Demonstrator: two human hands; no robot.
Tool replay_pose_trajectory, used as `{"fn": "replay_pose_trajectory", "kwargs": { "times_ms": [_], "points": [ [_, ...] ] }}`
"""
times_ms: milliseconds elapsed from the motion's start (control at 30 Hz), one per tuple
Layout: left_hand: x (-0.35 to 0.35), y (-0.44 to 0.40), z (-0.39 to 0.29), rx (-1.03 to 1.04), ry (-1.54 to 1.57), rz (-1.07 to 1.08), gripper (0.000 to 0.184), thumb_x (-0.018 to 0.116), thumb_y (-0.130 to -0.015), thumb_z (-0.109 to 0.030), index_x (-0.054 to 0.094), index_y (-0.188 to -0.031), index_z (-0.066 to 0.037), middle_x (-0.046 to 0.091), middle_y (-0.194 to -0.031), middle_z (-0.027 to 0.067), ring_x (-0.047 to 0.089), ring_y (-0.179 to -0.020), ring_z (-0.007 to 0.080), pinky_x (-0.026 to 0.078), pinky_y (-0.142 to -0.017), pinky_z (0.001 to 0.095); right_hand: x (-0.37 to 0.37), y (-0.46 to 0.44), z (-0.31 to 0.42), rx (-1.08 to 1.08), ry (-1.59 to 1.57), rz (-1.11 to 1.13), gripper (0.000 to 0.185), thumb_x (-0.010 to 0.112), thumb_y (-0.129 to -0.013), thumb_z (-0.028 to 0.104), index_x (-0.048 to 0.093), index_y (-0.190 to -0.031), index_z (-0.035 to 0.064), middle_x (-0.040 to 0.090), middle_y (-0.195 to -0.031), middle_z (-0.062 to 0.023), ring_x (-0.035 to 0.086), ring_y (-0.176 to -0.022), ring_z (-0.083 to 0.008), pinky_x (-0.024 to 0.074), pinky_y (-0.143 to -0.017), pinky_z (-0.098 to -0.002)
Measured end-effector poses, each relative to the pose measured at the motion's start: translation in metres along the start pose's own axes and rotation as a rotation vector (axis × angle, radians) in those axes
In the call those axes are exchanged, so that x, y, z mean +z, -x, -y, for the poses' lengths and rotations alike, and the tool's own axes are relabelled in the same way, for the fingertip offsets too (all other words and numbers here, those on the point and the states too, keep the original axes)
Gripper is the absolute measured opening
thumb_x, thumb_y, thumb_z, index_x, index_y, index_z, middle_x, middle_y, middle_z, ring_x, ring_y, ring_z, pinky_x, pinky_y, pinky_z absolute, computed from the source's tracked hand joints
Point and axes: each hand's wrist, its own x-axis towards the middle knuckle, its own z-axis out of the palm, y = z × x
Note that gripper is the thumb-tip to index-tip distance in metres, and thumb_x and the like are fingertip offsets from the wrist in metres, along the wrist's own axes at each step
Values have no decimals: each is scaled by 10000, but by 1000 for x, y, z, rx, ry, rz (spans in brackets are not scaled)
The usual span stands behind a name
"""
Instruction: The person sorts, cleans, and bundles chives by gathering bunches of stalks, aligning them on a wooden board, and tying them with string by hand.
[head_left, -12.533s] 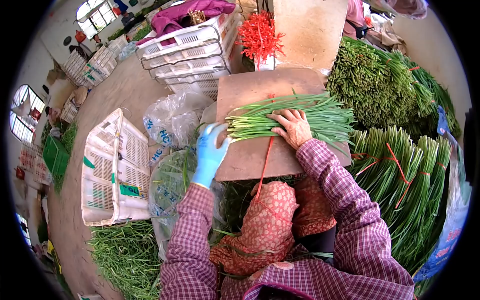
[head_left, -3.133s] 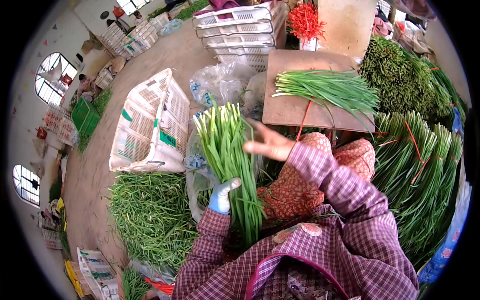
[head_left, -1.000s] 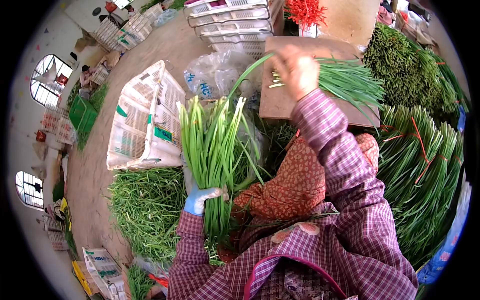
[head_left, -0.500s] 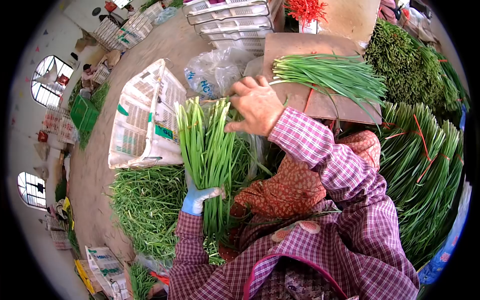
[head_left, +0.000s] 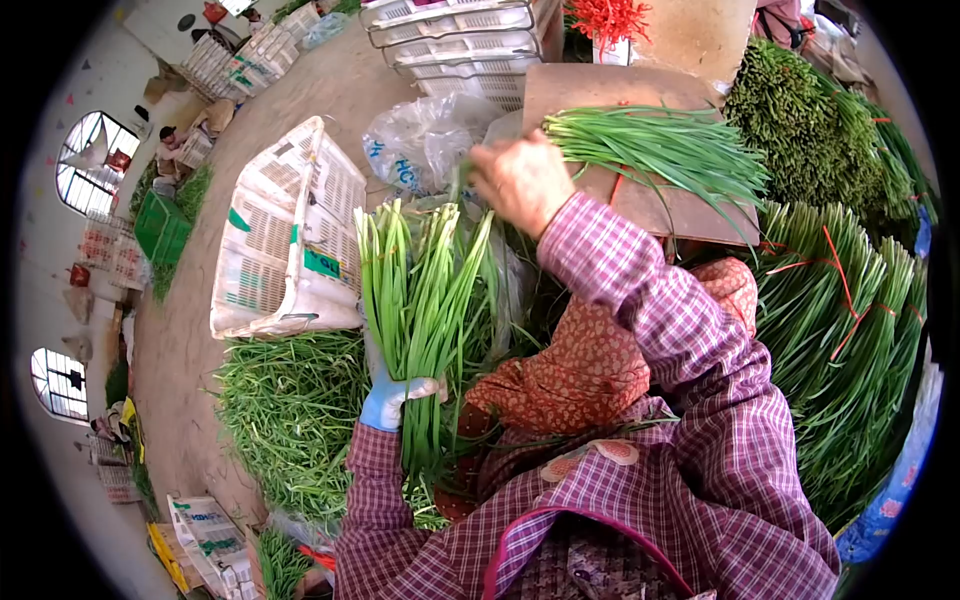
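Observation:
My left hand (head_left: 402,398), in a blue and white glove, is closed around the lower part of a bunch of garlic chives (head_left: 422,290). The pale cut ends point away from me and fan slightly apart. Above and right of those ends is my bare right hand (head_left: 525,185), blurred by motion, its fingers drawn together. A smeared green strip shows by its fingertips, too blurred to name. Beyond, a bundle of garlic chives (head_left: 655,145) lies on a brown board (head_left: 590,90).
A white plastic crate (head_left: 285,240) stands on the left above a heap of loose green leaves (head_left: 290,430). Clear plastic bags (head_left: 430,140) lie ahead, before stacked crates (head_left: 460,50). Tied bundles (head_left: 840,340) fill the right side. Red ties (head_left: 610,22) stand behind the board.
My right hand has moved up from beside the chives' cut ends, and its fingers have drawn together. The bunch's ends have spread a little; my left hand keeps its hold.

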Motion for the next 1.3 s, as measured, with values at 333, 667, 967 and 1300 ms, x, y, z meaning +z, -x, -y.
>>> {"fn": "replay_pose_trajectory", "kwargs": {
  "times_ms": [333, 667, 967, 1300],
  "points": [
    [-61, -6, 23, 103, 76, 294, 308, 699, -787, -201, 596, -977, 18, 623, -747, 124, 614, -626, 244, 518, -637, 401, -46, 13, -26, 381, 121, 509, 502, 524, -844, 590, 610, -1064, 147, 618, -675, -47, 635, -621, -189, 522, -604, -374],
    [-43, -15, 21, 104, 106, 356, 296, 712, -757, -244, 595, -857, 8, 578, -646, 95, 572, -569, 225, 496, -595, 379, -3, 30, 32, 88, -669, 168, 244, 649, -789, 257, 681, -950, 77, 677, -851, -149, 654, -774, -310, 520, -723, -409],
    [-39, -20, 28, 190, 226, 464, 264, 684, -803, -263, 584, -821, -20, 531, -629, 79, 549, -566, 202, 479, -599, 363, -16, 21, -44, 334, -133, -139, 154, 626, -816, 257, 672, -903, 139, 642, -775, -82, 634, -656, -273, 509, -608, -394],
    [-23, -21, 28, 185, 342, 302, 343, 748, -721, -280, 541, -763, -10, 507, -622, 80, 593, -584, 242, 467, -512, 344, 0, 49, 48, 77, -820, 290, 391, 671, -791, 426, 663, -1002, 98, 693, -814, -91, 670, -775, -243, 531, -741, -374]
  ]
}}
